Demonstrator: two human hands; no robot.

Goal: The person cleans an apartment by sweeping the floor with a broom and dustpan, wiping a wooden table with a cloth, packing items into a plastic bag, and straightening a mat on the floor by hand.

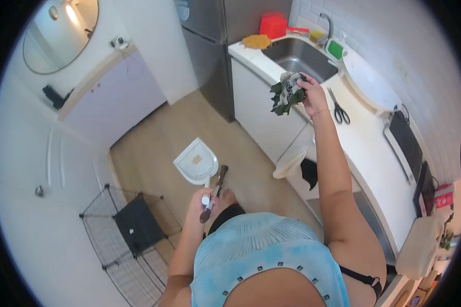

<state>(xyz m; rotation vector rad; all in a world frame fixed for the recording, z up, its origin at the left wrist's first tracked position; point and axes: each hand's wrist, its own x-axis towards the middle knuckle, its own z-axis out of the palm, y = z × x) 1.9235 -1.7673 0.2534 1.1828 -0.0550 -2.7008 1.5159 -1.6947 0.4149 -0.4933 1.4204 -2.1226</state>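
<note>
My left hand (197, 203), low in the middle of the head view, is closed around the handle of a white dustpan (188, 171). A small tan scrap (196, 159) lies in the pan. A slim grey tool with dark ends (217, 185) runs alongside the handle in the same hand; its kind I cannot make out. Held up over the counter's front edge, my right hand (313, 94) grips a crumpled cloth (288, 93), patterned in dark green, white and black. Black-handled scissors (339, 111) lie on the counter right of that hand.
The white counter (363, 148) curves along my right, with a steel sink (297, 57) and a hob (405, 140). A grey fridge (206, 56) stands ahead. At left a black wire rack (133, 230) rests on the floor. A pale cloth (290, 166) hangs at the cabinet front.
</note>
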